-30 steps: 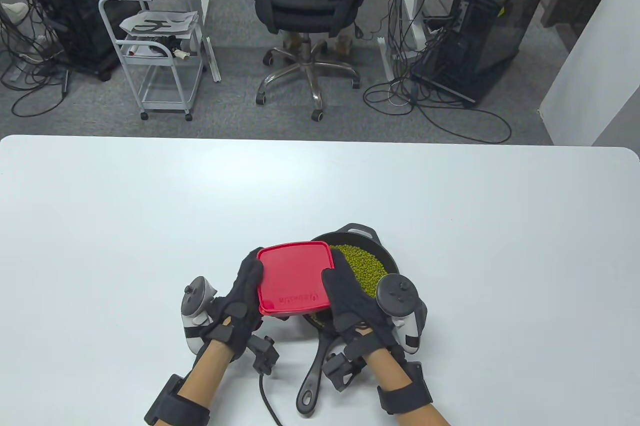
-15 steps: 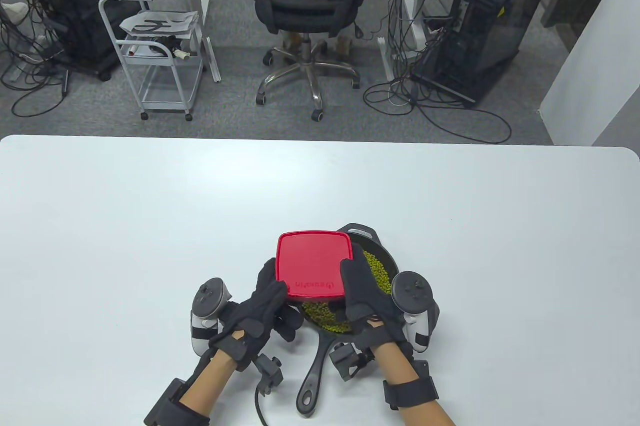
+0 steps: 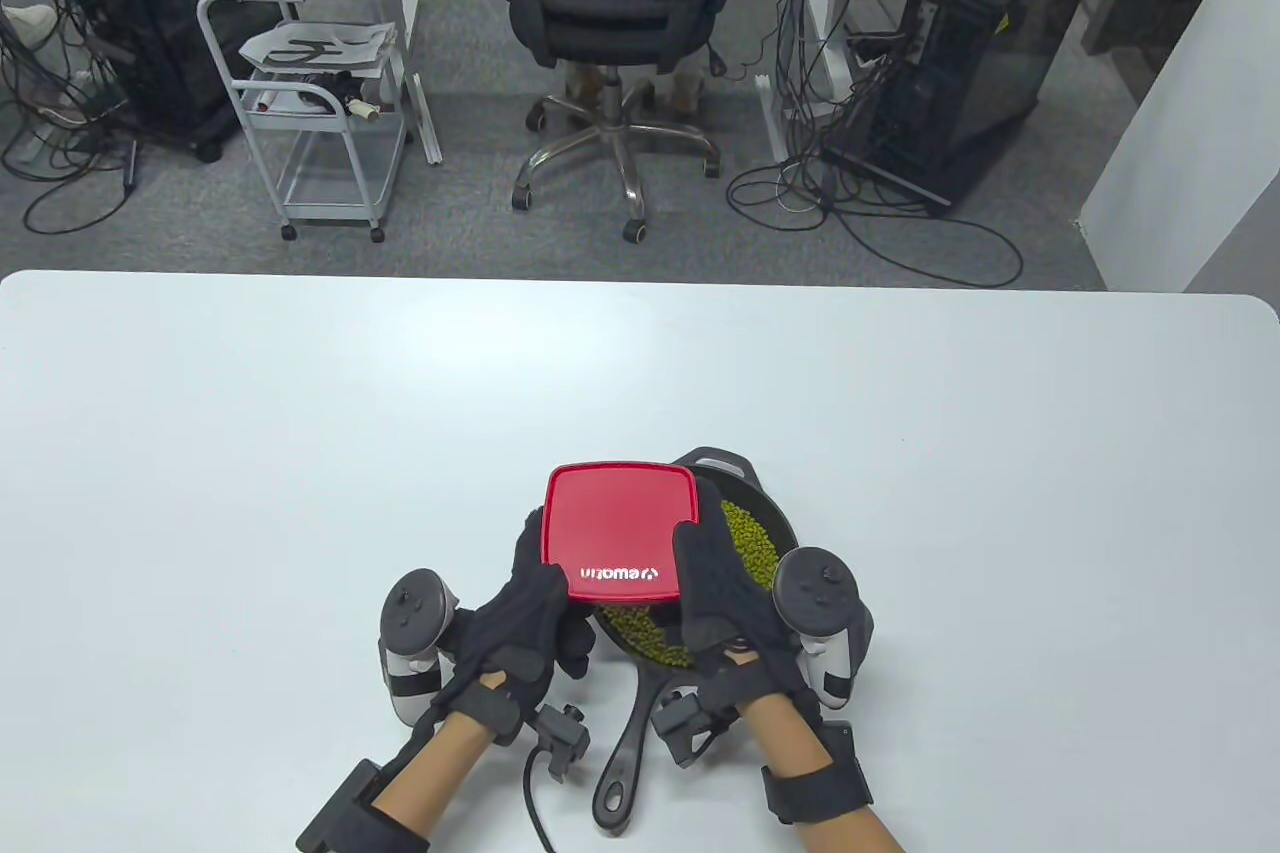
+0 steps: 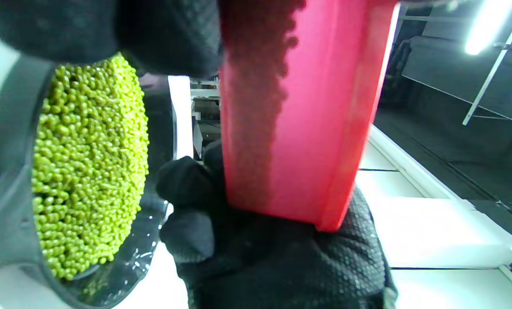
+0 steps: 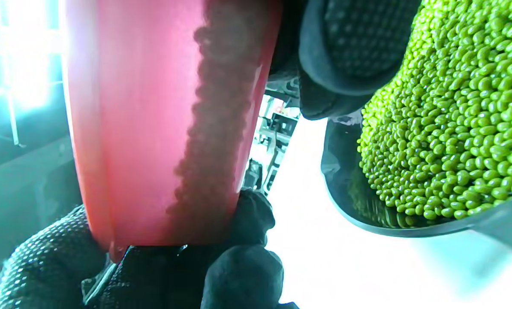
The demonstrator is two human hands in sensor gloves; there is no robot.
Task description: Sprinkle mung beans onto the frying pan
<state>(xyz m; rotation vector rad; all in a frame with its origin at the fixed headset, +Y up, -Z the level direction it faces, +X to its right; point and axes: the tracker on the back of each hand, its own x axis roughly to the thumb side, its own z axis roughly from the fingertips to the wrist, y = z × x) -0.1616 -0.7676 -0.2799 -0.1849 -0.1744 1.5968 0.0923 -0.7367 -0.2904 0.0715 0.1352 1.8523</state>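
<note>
Both gloved hands, the left hand (image 3: 530,615) and right hand (image 3: 722,595), grip opposite sides of a red plastic container (image 3: 621,530) held above a black frying pan (image 3: 777,523) on the white table (image 3: 300,453), with mung beans (image 3: 752,541) heaped in the pan and apparently more showing through the container's wall.

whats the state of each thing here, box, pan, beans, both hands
red box: held above the pan, some beans still inside
frying pan: on the table
mung beans: heaped in the pan
left hand: grips the box
right hand: grips the box
</note>
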